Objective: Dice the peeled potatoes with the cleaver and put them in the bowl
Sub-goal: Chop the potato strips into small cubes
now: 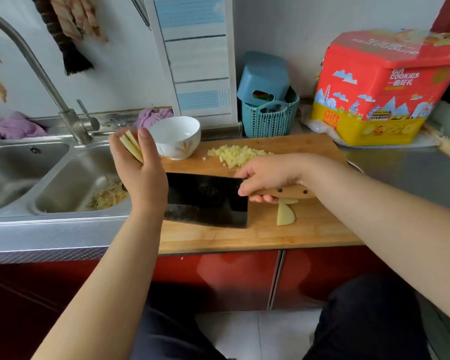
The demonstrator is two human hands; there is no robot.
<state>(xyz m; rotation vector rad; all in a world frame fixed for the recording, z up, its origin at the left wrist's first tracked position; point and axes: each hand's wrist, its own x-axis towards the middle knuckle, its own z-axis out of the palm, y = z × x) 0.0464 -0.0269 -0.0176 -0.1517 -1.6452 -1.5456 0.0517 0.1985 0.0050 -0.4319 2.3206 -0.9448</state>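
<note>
Head view. The left hand point(137, 162) is raised over the sink's edge, just left of the board point(283, 235), palm turned up, with its thumb and fingers closed round a bundle of potato strips point(131, 146). The strips stick out past the fingers toward the bowl point(176, 137).

The right hand point(268, 178) grips the cleaver point(205, 198) by its wooden handle, fingers wrapped round it. The dark blade stands on edge, its cutting edge down on the board, and its left end is hidden behind the left wrist.

The bowl is white and stands at the board's far left corner; no potato shows inside it. A heap of dice point(235, 155) lies on the far part of the board, just right of the bowl and partly behind the right hand. A potato slice point(285, 213) lies flat on the board below the handle, just right of the blade.

The sink point(70, 185) lies left of the board. Its nearer basin holds peelings point(109, 196). The tap point(70, 120) stands behind it, with purple cloths on the ledge beside it. Behind the board are a teal basket point(268, 120) with a blue container tilted in it, and a red and yellow cookie box point(379, 87) to the right.
</note>
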